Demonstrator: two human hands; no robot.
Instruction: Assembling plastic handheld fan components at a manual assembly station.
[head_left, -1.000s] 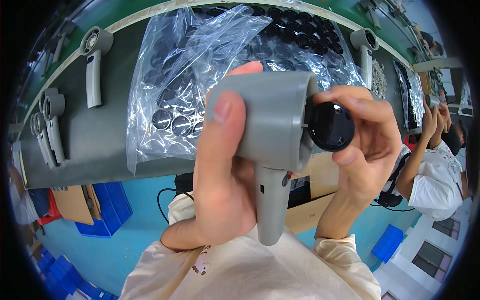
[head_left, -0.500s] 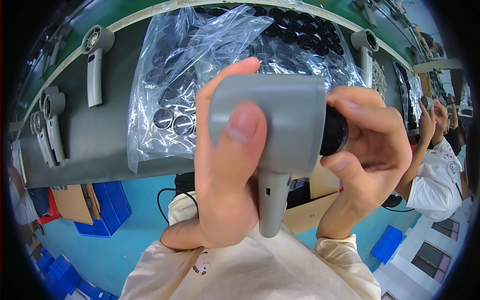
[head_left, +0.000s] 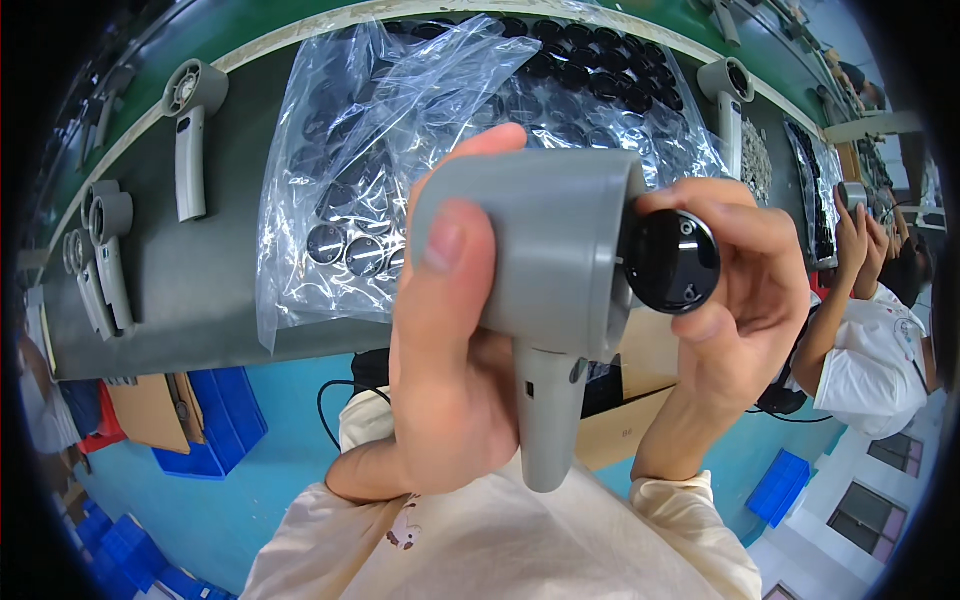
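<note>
A grey handheld fan body [head_left: 540, 240], shaped like a small hair dryer, is upright in front of me with its handle pointing down. Wrapped round the left side of its round head is my left hand [head_left: 445, 330], thumb pressed on the near face. My right hand [head_left: 755, 270] pinches a round glossy black cap [head_left: 672, 262] by its edge, at the open right end of the head. The cap is tilted so that its shiny face shows. Its far edge lies at the opening's rim; whether it touches inside is hidden.
A clear plastic bag [head_left: 330, 290] with many black caps covers the middle of the dark worktable [head_left: 235, 300]. Grey fans [head_left: 190, 150] lie at the left, another [head_left: 728, 100] at the right. Below stand a cardboard box [head_left: 625, 430] and a blue crate [head_left: 225, 425]. A co-worker [head_left: 868, 350] works at right.
The black cap has turned so its glossy face shows more toward me. The fan's open end has swung slightly into view, and my left thumb has shifted left.
</note>
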